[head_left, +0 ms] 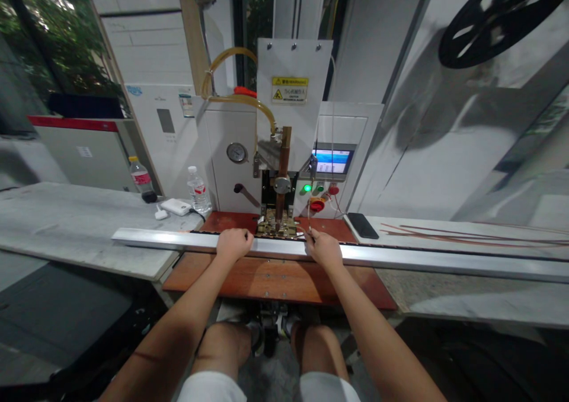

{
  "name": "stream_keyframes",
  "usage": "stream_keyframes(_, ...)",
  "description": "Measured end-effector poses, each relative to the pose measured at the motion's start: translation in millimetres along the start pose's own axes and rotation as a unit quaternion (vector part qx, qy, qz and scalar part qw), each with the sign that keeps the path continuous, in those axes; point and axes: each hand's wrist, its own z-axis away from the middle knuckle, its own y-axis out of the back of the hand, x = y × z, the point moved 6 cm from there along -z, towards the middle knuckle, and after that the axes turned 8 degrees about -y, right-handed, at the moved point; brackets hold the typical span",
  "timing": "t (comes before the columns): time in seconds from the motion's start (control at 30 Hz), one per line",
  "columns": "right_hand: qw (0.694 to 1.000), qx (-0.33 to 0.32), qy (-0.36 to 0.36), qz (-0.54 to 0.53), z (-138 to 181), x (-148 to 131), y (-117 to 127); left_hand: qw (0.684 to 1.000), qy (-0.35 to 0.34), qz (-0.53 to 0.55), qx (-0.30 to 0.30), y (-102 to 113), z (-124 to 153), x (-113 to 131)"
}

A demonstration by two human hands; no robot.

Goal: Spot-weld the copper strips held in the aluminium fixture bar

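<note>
I sit at a white machine (293,64), both forearms stretched forward. A long silver bar (280,247) lies crosswise in front of me, over the reddish-brown board (267,274) and onto the table (80,218) at either side. My left hand (234,243) is curled on the bar, knuckles up; I cannot tell whether it grips the bar or something thin behind it. My right hand (325,249) is at the bar too, thumb and fingertips pinching what looks like a thin rod (310,215). Between my hands, just beyond the bar, the copper column (280,206) stands upright over a brass fixture (276,228). To the right, a green light (307,188) glows below the lit screen (331,160). A dark phone (363,226) lies near some copper strips (402,234); two bottles (199,191) stand over on the left.
</note>
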Motion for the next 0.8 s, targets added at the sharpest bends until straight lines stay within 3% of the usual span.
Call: stream_keyframes(0.8, 1.000, -0.021, -0.001, 0.018, -6.8, -4.2, 2.0, 0.999, 0.010, 0.004, -0.045, -7.7, -9.8, -5.5)
